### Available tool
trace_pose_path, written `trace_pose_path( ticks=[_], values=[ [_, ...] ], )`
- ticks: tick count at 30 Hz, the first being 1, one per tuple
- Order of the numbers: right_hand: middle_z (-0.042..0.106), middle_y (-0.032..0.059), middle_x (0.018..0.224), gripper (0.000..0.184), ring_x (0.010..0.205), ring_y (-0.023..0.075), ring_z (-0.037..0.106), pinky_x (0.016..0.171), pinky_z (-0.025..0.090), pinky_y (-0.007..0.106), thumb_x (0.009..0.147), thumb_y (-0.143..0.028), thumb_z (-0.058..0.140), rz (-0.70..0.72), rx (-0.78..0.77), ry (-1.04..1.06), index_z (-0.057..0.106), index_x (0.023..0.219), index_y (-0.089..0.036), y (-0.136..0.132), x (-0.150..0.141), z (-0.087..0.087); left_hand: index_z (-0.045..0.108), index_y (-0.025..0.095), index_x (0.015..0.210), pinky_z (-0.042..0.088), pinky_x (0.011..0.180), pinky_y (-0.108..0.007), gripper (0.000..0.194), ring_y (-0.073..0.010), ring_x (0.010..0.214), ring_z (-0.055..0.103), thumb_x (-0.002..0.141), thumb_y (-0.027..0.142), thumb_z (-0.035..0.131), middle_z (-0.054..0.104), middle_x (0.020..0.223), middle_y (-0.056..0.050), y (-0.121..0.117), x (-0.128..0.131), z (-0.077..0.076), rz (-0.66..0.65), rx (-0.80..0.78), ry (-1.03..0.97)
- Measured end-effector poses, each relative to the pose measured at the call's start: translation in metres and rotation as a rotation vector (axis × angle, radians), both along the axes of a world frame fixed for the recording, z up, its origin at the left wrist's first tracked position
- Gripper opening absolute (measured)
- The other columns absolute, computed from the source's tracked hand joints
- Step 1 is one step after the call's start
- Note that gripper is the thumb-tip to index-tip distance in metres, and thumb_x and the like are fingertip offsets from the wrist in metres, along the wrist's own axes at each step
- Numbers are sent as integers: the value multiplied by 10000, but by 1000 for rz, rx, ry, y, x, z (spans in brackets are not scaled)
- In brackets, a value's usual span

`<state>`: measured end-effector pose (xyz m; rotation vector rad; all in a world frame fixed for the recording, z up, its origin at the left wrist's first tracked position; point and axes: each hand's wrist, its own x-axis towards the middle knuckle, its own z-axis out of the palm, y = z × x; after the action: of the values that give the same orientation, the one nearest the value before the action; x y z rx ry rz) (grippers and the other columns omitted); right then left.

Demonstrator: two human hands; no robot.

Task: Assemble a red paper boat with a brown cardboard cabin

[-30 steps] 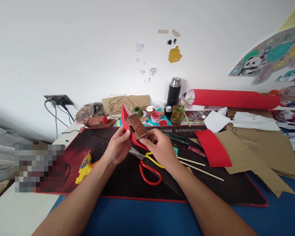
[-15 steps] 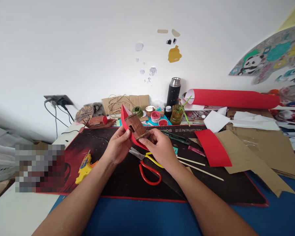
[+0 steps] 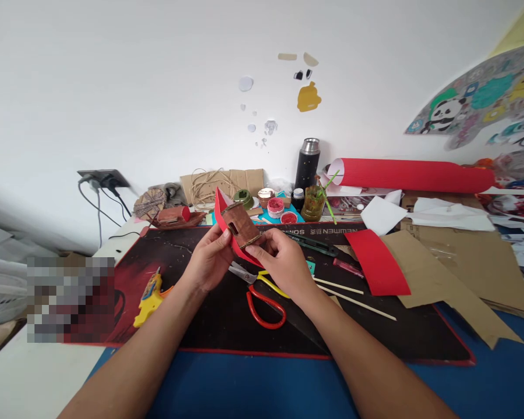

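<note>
Both hands hold a small brown cardboard house above the black and red desk mat. A piece of red sheet wraps behind and under the house. My left hand grips them from the left, thumb on the house's face. My right hand pinches the lower right end, where twine rings the house. Red-handled scissors lie on the mat just below the hands.
A yellow glue gun lies at the left of the mat. Wooden sticks, a red sheet piece and brown cardboard lie to the right. Jars, a black flask and a red roll line the wall.
</note>
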<state>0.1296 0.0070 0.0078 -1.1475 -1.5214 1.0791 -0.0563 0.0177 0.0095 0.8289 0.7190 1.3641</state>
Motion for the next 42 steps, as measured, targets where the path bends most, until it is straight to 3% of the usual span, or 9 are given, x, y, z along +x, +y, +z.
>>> trace_pose_path(
  ticks=[5,12,24,42],
  values=[
    [610,-47,672,204,633,177,550,607,365,316,912,-408,801,11,-6,-32,690,931,-238,1,-1,-4,809,178,1149,640,1005,-428,463,-317,1092,808,749,326,990,858,1104,-94,2,-1,0,11,13,7],
    [703,-13,778,260,675,188,596,632,400,315,900,-428,803,-2,6,-58,619,905,-243,4,-1,-10,812,196,1082,635,1022,-463,422,-350,1156,791,732,335,1002,852,1120,-97,-1,3,1,1,41,18],
    [754,5,800,243,690,191,636,639,411,307,896,-391,820,-11,1,-83,636,918,-233,4,-1,-10,797,198,1114,615,1052,-478,480,-370,1212,768,706,326,1013,846,1154,-109,-3,6,1,15,11,25],
    [740,5,814,230,712,196,633,658,418,310,916,-408,786,19,17,-73,636,932,-234,4,-2,-13,802,190,1110,634,1008,-470,462,-358,1125,803,721,338,1002,859,1085,-103,-2,3,1,2,-13,15]
  ],
)
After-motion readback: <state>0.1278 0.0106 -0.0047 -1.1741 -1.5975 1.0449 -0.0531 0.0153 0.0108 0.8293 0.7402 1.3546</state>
